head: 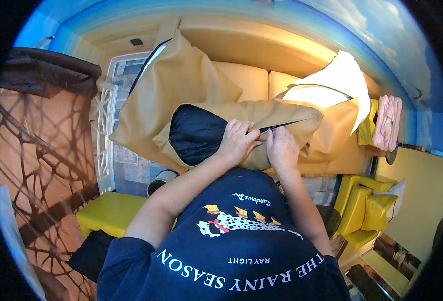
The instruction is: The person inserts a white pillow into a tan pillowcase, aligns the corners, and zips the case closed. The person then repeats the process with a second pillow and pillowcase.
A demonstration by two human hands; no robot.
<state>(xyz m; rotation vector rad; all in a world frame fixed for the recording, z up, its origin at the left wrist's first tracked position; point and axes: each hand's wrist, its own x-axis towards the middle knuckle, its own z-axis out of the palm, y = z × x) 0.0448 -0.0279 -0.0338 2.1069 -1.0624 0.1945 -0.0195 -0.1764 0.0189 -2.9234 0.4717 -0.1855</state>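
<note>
A tan leather-like cushion cover (281, 109) lies across in front of me, its zipper (281, 127) partly open. Black inner fabric (197, 133) shows through the wide opening at its left. My left hand (240, 141) grips the cover's edge beside that opening. My right hand (281, 146) pinches the zipper edge a little to the right; whether it holds the pull tab cannot be told. Behind, at the left, leans a larger tan cushion (169, 75) with a dark zipper edge. At the right, a white inner cushion (343, 75) sticks out of another tan cover (334, 120).
A tan sofa (244, 79) stands behind the cushions. Pink folded cloth (387, 122) lies at its right end. A yellow-green bench (110, 210) is at the lower left, near a round bin-like container (163, 180). Yellow-green chairs (353, 207) stand at the lower right.
</note>
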